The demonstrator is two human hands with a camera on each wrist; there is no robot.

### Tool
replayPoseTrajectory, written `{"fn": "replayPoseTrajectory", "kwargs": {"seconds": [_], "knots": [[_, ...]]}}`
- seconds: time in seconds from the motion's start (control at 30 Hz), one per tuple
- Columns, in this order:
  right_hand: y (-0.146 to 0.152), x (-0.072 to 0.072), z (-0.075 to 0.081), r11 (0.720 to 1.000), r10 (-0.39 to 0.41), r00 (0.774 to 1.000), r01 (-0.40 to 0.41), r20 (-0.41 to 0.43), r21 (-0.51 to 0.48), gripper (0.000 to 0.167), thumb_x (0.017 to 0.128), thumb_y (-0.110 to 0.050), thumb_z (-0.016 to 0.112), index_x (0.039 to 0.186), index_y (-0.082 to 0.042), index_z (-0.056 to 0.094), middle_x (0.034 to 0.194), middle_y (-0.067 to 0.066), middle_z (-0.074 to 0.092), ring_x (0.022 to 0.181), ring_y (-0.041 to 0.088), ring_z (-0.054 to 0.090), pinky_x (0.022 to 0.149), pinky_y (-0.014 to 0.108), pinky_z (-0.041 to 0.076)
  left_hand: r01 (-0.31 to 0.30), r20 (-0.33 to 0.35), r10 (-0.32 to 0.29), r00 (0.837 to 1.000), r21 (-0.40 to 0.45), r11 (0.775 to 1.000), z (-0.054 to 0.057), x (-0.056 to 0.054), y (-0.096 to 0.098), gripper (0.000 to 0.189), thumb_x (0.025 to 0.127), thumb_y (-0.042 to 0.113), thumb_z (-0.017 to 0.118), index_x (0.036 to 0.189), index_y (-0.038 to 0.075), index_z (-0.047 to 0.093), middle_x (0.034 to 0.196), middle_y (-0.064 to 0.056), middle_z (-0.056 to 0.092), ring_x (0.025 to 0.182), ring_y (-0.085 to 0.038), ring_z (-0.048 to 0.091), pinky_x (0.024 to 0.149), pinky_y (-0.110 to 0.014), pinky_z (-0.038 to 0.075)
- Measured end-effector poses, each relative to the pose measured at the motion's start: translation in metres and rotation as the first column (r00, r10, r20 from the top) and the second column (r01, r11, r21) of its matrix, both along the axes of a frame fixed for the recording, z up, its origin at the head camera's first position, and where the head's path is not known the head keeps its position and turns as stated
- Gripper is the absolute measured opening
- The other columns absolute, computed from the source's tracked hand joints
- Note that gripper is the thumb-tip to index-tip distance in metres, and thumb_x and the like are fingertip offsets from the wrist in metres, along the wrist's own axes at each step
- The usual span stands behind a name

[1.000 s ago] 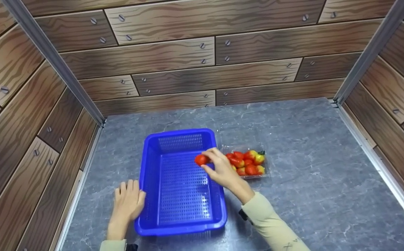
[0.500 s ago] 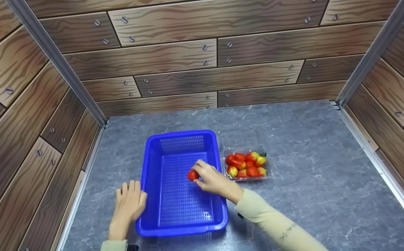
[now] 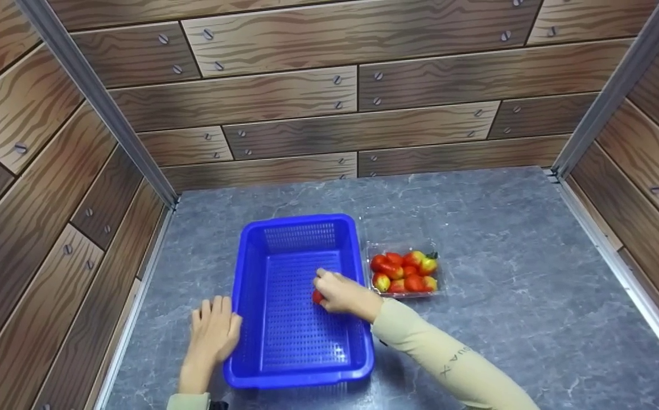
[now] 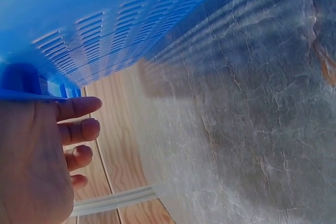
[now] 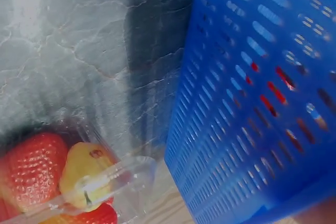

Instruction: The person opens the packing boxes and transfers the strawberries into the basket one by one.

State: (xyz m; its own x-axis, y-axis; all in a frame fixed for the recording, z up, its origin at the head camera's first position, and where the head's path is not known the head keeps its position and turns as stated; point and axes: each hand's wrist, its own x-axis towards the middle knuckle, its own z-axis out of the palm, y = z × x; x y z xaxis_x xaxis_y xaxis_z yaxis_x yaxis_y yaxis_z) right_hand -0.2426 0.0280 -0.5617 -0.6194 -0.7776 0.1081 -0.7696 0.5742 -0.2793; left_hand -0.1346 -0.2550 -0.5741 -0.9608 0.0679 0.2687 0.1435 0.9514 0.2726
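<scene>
In the head view, my right hand [image 3: 342,293] is inside the blue plastic basket [image 3: 301,380], holding a small red fruit [image 3: 317,296]. Most of that fruit is hidden by the fingers. Through the basket's slots, patches of red show in the right wrist view. My left hand [image 3: 213,330] rests against the basket's left rim. Its fingers [image 4: 79,129] lie loosely extended below the rim in the left wrist view; the thumb is hidden there. Right of the basket, a clear plastic box [image 3: 440,285] holds several red and yellow toy-like fruits [image 3: 414,283], including a strawberry [image 5: 38,167].
The basket and box stand close together on a grey marbled surface [image 3: 511,273]. The box's clear lid [image 3: 400,228] lies folded back behind it. Wood-patterned walls [image 3: 295,131] close off the back and both sides.
My right hand has moved left over the basket's rim and down into it with the red fruit. The left hand has stayed at the left rim.
</scene>
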Motion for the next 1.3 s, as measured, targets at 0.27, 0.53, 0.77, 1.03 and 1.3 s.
{"fn": "replayPoseTrajectory", "kwargs": {"seconds": [0.27, 0.53, 0.77, 1.03, 1.3], "knots": [[-0.007, -0.001, -0.009, 0.997, -0.029, 0.997, 0.024, 0.067, 0.067, 0.013, 0.076, -0.003, 0.074, 0.082, -0.002, 0.063, 0.089, 0.011, 0.059, 0.073, 0.024, 0.060, 0.068, 0.033, 0.055, -0.011, 0.046, 0.011, 0.999, 0.010, 1.000, 0.002, 0.000, -0.001, 0.017, 0.095, 0.015, 0.045, 0.103, 0.002, 0.052, 0.100, -0.015, 0.048, 0.097, -0.038, 0.042, 0.085, -0.052, 0.028], [-0.009, 0.000, -0.008, 0.996, -0.064, 0.995, 0.060, 0.071, 0.062, 0.013, 0.080, -0.009, 0.075, 0.080, -0.004, 0.063, 0.090, 0.011, 0.059, 0.074, 0.025, 0.061, 0.069, 0.037, 0.055, -0.018, 0.049, 0.018, 0.999, 0.011, 1.000, 0.003, -0.001, 0.000, 0.014, 0.095, 0.015, 0.044, 0.100, 0.004, 0.050, 0.098, -0.014, 0.047, 0.095, -0.036, 0.041, 0.084, -0.051, 0.028], [-0.006, 0.000, -0.006, 0.998, -0.050, 0.999, 0.051, -0.010, 0.029, 0.015, 0.080, -0.012, 0.076, 0.081, -0.003, 0.064, 0.084, 0.009, 0.058, 0.071, 0.025, 0.061, 0.067, 0.038, 0.054, -0.015, 0.048, 0.014, 0.999, 0.012, 1.000, 0.003, 0.000, 0.000, 0.014, 0.095, 0.014, 0.045, 0.100, 0.003, 0.051, 0.098, -0.014, 0.048, 0.095, -0.036, 0.041, 0.084, -0.051, 0.028], [0.003, -0.006, 0.018, 0.997, -0.050, 0.998, 0.048, -0.026, -0.063, 0.023, 0.083, -0.015, 0.075, 0.097, 0.002, 0.068, 0.093, 0.010, 0.059, 0.078, 0.025, 0.063, 0.071, 0.036, 0.055, -0.027, 0.088, 0.025, 0.996, 0.017, 1.000, 0.002, 0.000, -0.001, 0.019, 0.097, 0.016, 0.045, 0.106, 0.002, 0.051, 0.102, -0.015, 0.049, 0.098, -0.037, 0.041, 0.087, -0.054, 0.028], [0.025, -0.024, 0.039, 0.973, -0.064, 0.997, 0.053, -0.044, -0.224, 0.032, 0.085, -0.011, 0.074, 0.111, 0.005, 0.067, 0.103, 0.015, 0.063, 0.093, 0.030, 0.064, 0.084, 0.040, 0.054, -0.028, 0.110, 0.026, 0.994, 0.023, 0.999, 0.001, -0.001, -0.001, 0.022, 0.097, 0.017, 0.044, 0.110, 0.001, 0.052, 0.104, -0.016, 0.050, 0.101, -0.038, 0.041, 0.088, -0.055, 0.027]]}}
